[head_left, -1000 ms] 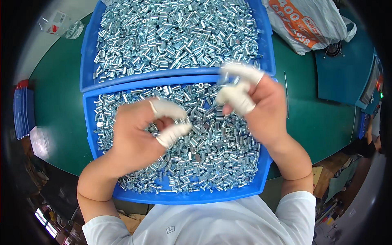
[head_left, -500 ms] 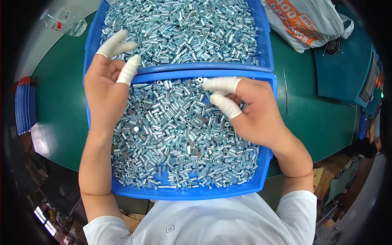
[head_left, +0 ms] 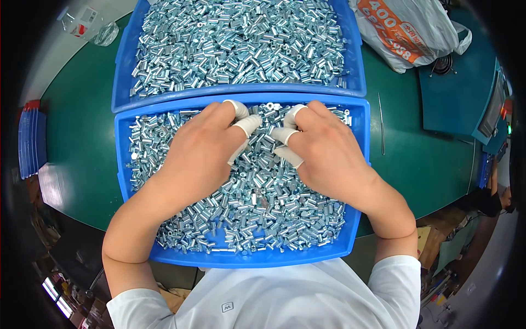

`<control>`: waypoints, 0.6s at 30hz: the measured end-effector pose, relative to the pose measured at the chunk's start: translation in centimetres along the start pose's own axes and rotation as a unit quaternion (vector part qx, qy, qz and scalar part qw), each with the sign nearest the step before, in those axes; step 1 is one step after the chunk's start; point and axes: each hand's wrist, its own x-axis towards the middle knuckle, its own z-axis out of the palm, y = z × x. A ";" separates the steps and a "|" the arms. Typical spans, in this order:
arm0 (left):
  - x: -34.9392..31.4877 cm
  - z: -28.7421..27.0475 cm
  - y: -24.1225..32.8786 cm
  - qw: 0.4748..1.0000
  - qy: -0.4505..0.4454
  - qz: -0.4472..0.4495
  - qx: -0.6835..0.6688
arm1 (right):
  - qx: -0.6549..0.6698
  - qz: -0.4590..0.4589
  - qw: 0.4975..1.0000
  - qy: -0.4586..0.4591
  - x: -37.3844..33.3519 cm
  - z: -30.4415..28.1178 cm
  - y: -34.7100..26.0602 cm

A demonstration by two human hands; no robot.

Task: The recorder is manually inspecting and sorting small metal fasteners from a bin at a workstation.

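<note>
While the lower blue tray [head_left: 249, 259] occupies the center of the frame, the left hand [head_left: 204, 145] and the right hand [head_left: 331, 153] are positioned over its upper part, facing each other and apart. The fingers [head_left: 282, 135] of both hands are curled downward, with white covers [head_left: 250, 124] on several of them. Whether the fingertips are pinching a piece cannot be told; the backs of the hands hide the contact. Small silver metal pieces [head_left: 255, 205] fill the lower tray, beneath and around both hands. The upper blue tray [head_left: 235, 92], at top center, holds similar pieces. Both trays rest on the green desk [head_left: 76, 142]. A thin metal rod [head_left: 382, 126] lies right of the trays; a plastic bag [head_left: 411, 33] is at upper right.
</note>
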 end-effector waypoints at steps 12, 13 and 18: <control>-0.1 -1.1 -1.1 0.994 0.043 -0.015 -0.102 | 0.101 -0.012 0.993 0.062 0.2 -0.2 0.8; 0.0 -1.3 -1.1 0.986 0.077 -0.027 -0.146 | 0.122 -0.014 0.990 0.076 0.2 -0.2 0.9; -0.2 -3.1 -1.7 0.990 0.086 0.000 -0.116 | 0.131 0.007 0.989 0.069 0.2 -0.6 0.8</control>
